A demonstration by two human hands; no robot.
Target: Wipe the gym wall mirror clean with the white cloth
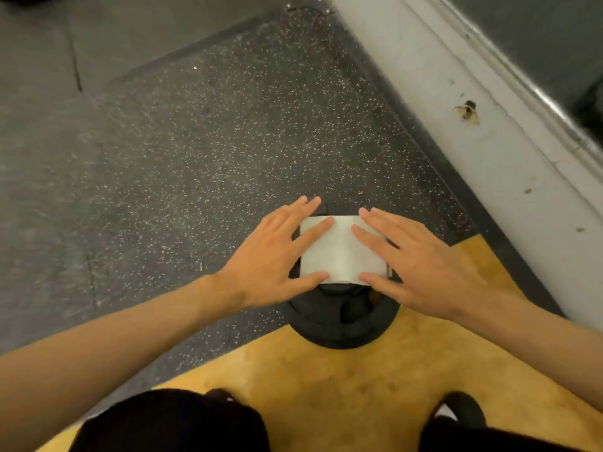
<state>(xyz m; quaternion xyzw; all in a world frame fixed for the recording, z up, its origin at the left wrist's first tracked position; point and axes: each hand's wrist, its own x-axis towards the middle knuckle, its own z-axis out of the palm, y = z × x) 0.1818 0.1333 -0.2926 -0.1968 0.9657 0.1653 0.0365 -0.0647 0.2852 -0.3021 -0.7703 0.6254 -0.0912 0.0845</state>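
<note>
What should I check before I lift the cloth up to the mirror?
1. Cloth folded neat, lying on the plate: ok.
2. Left hand gripping the cloth: not ok, it lies flat with straight fingers on the cloth's left edge.
3. Right hand gripping the cloth: not ok, also flat on the right edge.
4. Mirror located: ok, upper right above the white wall.
5. Where the mirror is dirty: cannot tell.
6. Cloth damp or dry: cannot tell.

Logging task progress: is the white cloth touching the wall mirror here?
No, the white cloth lies folded on a black round disc on the floor, under the flat left hand and right hand.
</note>
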